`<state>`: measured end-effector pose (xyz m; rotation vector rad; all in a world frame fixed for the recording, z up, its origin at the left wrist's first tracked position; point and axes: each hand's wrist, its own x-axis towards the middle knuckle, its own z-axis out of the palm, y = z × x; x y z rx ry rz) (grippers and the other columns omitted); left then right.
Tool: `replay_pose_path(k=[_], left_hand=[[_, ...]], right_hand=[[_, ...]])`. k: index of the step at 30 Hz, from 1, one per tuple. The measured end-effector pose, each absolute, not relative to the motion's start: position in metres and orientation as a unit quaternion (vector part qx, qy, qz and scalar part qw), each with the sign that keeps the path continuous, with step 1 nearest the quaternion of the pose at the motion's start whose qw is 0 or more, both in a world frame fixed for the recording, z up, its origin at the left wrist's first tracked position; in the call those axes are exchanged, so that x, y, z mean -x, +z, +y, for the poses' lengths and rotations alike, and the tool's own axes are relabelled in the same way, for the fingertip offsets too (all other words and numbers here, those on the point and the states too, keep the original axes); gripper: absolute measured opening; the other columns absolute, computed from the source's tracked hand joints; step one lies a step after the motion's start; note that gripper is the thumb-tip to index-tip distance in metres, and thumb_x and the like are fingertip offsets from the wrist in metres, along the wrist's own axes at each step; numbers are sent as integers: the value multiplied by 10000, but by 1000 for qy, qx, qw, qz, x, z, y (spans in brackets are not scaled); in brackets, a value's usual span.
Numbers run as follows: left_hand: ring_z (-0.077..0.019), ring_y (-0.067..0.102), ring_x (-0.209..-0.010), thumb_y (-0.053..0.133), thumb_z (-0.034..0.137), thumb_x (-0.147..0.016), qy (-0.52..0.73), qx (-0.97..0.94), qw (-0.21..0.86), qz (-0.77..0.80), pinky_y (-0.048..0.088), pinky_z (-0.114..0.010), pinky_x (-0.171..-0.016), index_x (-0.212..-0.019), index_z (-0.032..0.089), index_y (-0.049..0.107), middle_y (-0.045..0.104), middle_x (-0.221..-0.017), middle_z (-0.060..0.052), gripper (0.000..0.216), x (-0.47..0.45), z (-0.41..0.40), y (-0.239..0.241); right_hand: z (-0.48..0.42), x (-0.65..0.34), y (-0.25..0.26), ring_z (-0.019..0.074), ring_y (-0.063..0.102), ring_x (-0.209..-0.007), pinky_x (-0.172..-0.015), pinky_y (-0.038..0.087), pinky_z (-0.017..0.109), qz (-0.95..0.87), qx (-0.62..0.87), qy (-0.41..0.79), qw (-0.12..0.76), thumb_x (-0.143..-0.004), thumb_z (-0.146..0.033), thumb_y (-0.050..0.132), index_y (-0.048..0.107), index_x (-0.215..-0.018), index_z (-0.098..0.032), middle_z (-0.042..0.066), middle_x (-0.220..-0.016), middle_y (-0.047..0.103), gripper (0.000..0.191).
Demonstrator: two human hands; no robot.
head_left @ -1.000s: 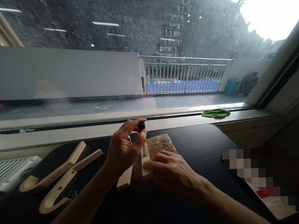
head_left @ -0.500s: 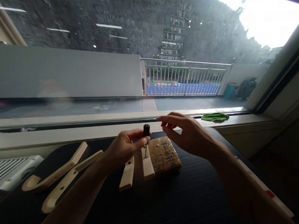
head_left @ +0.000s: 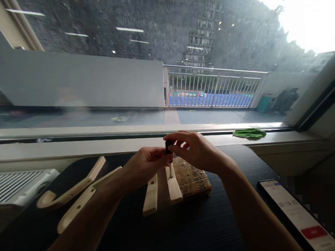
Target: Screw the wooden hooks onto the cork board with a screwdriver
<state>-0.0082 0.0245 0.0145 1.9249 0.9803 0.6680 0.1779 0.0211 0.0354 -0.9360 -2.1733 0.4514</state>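
A screwdriver (head_left: 169,146) with a black handle stands upright, its metal shaft meeting a light wooden piece (head_left: 174,191). My left hand (head_left: 147,164) pinches the lower part of the handle. From the right, my right hand (head_left: 194,150) has its fingertips closed round the top of the same handle. Under and beside the wooden piece lies a brown, tape-wrapped block (head_left: 194,177). Just left of it is another wooden piece (head_left: 150,199) with a dark hole, its upper end hidden by my left hand.
Two curved wooden pieces with holes, one farther left (head_left: 71,193) and one partly behind my left forearm (head_left: 77,209), lie on the black table (head_left: 209,226). A phone (head_left: 297,216) showing a timer is at right. A green cloth (head_left: 249,133) rests on the windowsill; a white radiator (head_left: 23,185) stands left.
My right hand has come in leftward and taken hold of the screwdriver's top. My left hand keeps its pinch. The view has shifted so that more of the phone shows.
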Motion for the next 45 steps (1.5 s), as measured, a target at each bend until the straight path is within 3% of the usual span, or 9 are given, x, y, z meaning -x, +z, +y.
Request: replay_pose_path(k=[3,6,11,19,24,29,38,42,45], left_hand=[[-155,550,-719,443,408,-830,138,-810,391,414,422,-253,-642,-879,187,649,611,-778,-4,306,11,22,16],[-164,550,-753,457,392,-817,66,-844,343,408,408,-248,-656,-876,202,649,611,-816,-3,276,13,20,13],[-184,570,-909,484,349,-804,47,-854,339,393,412,-248,-761,-1002,232,621,607,-1079,-8,268,14,19,9],[-181,572,-858,547,467,-753,56,-825,334,452,428,-244,-705,-1046,239,583,598,-1008,-9,373,19,17,4],[-144,532,-715,496,413,-785,22,-850,310,425,381,-234,-593,-870,210,628,568,-883,0,257,17,18,8],[-135,519,-732,473,345,-796,15,-870,298,393,371,-232,-615,-770,196,639,543,-921,2,225,13,19,11],[-172,561,-877,577,321,-722,6,-855,329,400,429,-213,-693,-937,245,595,577,-996,11,229,16,13,18],[-175,582,-900,637,392,-675,-1,-830,368,420,457,-209,-724,-988,254,595,583,-1031,15,344,13,9,27],[-196,553,-1018,652,403,-658,-9,-824,395,406,454,-225,-818,-1130,271,554,530,-1204,6,500,12,7,34]], right_hand=[[22,-178,34,93,538,-688,-617,387,234,-838,379,170,353,-878,-241,441,581,-1092,-206,14,-828,630,257],[22,-175,31,79,491,-609,-565,345,226,-836,391,167,348,-895,-252,400,552,-1092,-197,3,-754,609,255],[20,-168,29,69,398,-515,-508,273,221,-843,388,154,339,-900,-240,378,497,-1105,-185,-42,-592,497,244],[12,-172,38,61,404,-517,-513,254,211,-854,377,179,310,-892,-219,393,494,-1066,-201,-53,-602,505,203],[6,-174,42,52,350,-497,-504,228,210,-868,361,173,295,-882,-208,412,511,-1058,-209,-67,-585,458,201],[3,-174,40,55,350,-502,-505,229,210,-870,353,181,294,-885,-206,412,507,-1072,-202,-61,-586,455,210],[1,-167,38,77,419,-542,-532,261,220,-866,365,155,304,-893,-223,397,489,-1066,-192,-37,-618,534,198],[-5,-169,40,81,447,-553,-538,284,215,-863,373,164,298,-880,-217,416,490,-1059,-199,-35,-642,566,195],[-10,-178,41,88,484,-606,-545,313,207,-857,387,172,295,-840,-243,488,507,-1032,-198,-14,-742,599,199]])
